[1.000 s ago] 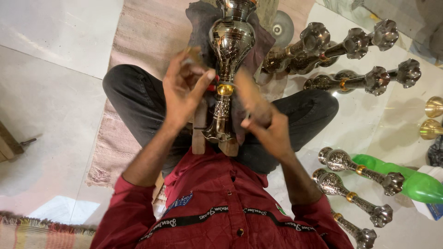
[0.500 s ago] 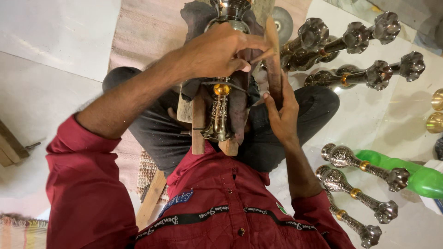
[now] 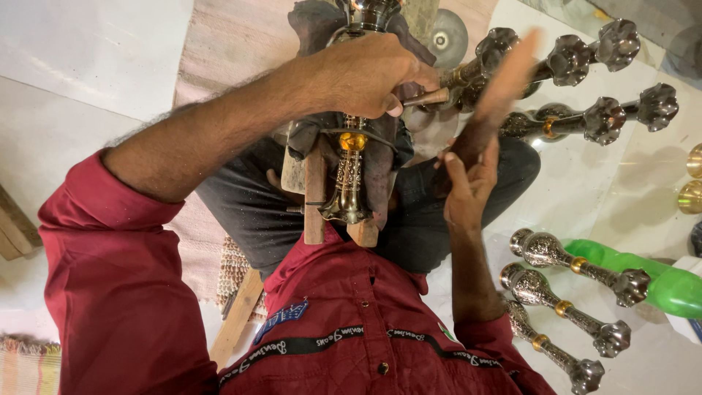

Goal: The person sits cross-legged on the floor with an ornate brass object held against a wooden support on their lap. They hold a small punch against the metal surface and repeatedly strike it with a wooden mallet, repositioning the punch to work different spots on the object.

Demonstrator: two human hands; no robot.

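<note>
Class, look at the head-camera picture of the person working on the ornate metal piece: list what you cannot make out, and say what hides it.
- Top of the metal piece: cut off by the upper edge, head view.
- Tip of the thin tool: hidden behind the left hand.
- Wooden block held by the right hand: motion-blurred, shape unclear.
- Green object: cut off by the right edge.

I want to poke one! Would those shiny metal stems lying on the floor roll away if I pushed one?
Probably a little. The metal stems lie on their sides on the smooth white floor and look round, so they may roll. Their knobbly flower-shaped ends would likely stop them soon. They look solid and polished, so probably heavy and slippery.
</note>
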